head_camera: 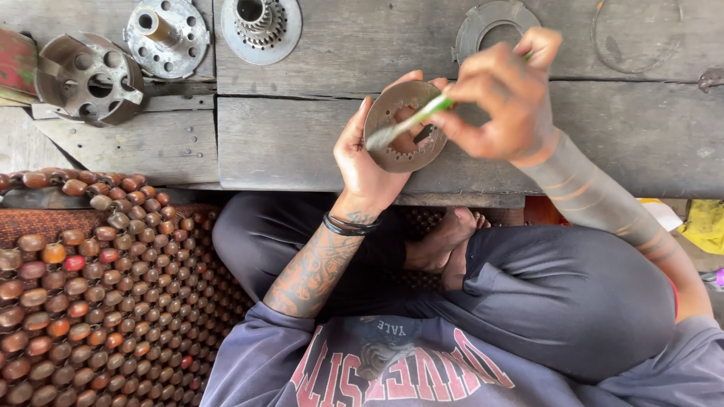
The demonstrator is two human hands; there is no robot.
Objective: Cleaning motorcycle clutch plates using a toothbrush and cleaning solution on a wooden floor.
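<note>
Head view, left hand (369, 162) gripping toothed metal disc (392, 113), right hand (501, 105) brushing it

Two hands: the left hand (369, 154) and the right hand (501, 102). One round toothed metal plate (405, 126). One green-handled brush (411, 120). Three round metal hub parts (166, 34) and one flat metal ring (494, 26) on the counter (286, 143). One beaded mat (113, 301).

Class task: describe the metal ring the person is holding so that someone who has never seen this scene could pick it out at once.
Start at the grey wooden table, at its near edge above the crossed legs. The left hand holds up a flat toothed metal ring. Unlike the parts lying along the table's far side, it is lifted and brushed by a green-handled brush.
</note>
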